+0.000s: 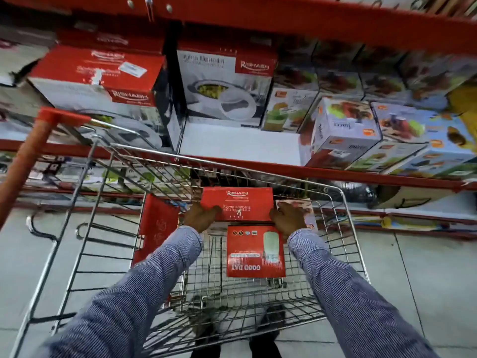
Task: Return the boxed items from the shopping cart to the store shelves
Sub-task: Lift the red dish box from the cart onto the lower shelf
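Observation:
A red Rishabh box [238, 202] sits at the far end of the wire shopping cart [346, 228]. My left hand [200, 218] grips its left side and my right hand [287, 218] grips its right side. Nearer me in the cart lies a red "Good Day" box [254, 254]. Another red box [154, 228] stands on edge against the cart's left wall. A pale printed box [307, 205] shows just behind my right hand. On the shelf ahead, a bare white gap [240, 146] lies in front of a matching Rishabh box [224, 83].
The red-edged shelves [335, 174] hold more Rishabh boxes [98, 73] at left and colourful juicer boxes [346, 130] at right. The cart's orange handle [28, 156] rises at left. Lower shelves hold more goods. Tiled floor lies under the cart.

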{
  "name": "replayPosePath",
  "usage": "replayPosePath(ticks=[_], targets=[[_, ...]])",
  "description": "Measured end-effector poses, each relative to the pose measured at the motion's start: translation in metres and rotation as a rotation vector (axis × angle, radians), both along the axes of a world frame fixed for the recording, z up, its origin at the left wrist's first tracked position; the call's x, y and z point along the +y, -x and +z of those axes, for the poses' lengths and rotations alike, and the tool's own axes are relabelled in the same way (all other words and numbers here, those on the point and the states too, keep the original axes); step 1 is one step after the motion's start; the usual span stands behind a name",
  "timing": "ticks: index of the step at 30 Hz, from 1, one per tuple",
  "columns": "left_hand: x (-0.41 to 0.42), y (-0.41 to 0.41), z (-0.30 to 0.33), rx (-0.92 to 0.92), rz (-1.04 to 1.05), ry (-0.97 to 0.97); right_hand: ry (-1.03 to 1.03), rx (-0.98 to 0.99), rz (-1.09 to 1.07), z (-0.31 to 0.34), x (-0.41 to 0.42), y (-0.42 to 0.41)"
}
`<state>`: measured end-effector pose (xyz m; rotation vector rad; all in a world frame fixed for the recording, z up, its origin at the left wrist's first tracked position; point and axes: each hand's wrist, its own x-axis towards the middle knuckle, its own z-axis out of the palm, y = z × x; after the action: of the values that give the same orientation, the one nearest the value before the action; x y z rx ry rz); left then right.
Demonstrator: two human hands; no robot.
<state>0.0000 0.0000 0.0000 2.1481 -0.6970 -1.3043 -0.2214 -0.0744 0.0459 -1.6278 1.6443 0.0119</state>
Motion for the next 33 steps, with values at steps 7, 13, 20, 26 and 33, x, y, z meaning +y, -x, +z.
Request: replayPosePath(ticks=[7, 13, 20, 26, 33], targets=[[0.001, -0.008, -0.004, -0.017, 0.022, -0.096, -0.112, -0.093, -0.104, -0.008, -0.005, -0.001], [0.015, -0.019, 0.027, -0.079, 0.009, 0.045, 0.022, -0.183, -0.172, 0.014, 0.004, 0.003], [0.028, -0.022, 0.135, -0.147, 0.089, 0.309, 0.254, -0.276, -0.285, 0.090, 0.010, -0.005], [0.032, -0.032, 0.213, -0.346, 0.116, 0.459, 0.387, -0.405, -0.361, 0.162, 0.007, -0.011], [0.026, -0.043, 0.278, -0.484, 0.132, 0.593, 0.509, -0.481, -0.354, 0.230, 0.001, -0.016]])
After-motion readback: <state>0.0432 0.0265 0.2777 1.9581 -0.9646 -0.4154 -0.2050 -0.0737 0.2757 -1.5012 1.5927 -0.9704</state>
